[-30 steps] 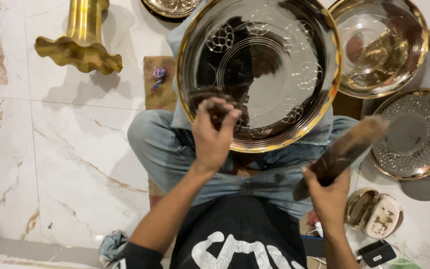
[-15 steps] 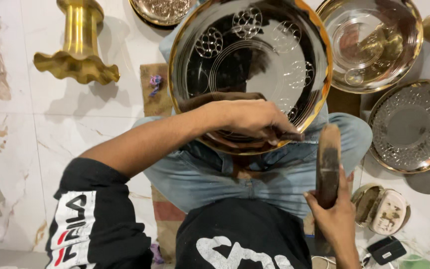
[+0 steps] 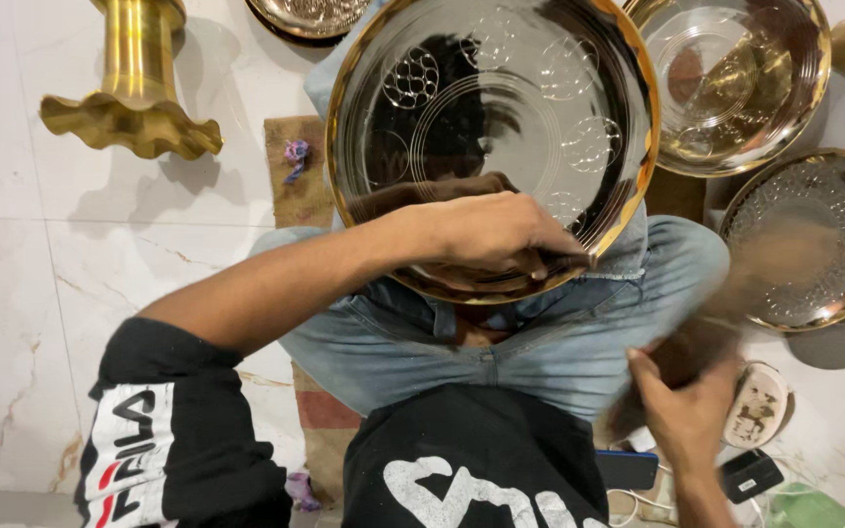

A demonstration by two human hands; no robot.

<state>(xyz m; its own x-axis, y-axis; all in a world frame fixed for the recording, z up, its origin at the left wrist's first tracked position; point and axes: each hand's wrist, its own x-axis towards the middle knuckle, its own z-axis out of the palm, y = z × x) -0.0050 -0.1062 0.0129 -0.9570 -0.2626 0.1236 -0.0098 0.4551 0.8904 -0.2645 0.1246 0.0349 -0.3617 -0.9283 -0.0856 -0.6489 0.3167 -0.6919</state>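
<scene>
A large shiny round metal plate (image 3: 501, 108) with a golden rim and engraved circles rests on my crossed legs in blue jeans. My left hand (image 3: 486, 233) reaches across and grips its near rim, fingers curled over the edge at the right. Down at the right, my right hand (image 3: 687, 411) holds a dark wooden stick (image 3: 735, 293), blurred by motion, just beside my right knee and apart from the plate.
A tall brass stand (image 3: 134, 88) lies on the marble floor at upper left. Other shiny plates sit at upper right (image 3: 735, 78), right (image 3: 819, 240) and top (image 3: 310, 15). A small round tin (image 3: 757, 403), a dark phone (image 3: 628, 469) and a small black box (image 3: 750, 474) lie by my right hip.
My left arm has swung across so the hand now grips the plate's near right rim. The plate has shifted slightly. My right hand keeps swinging the stick, now blurred and tilted rightward.
</scene>
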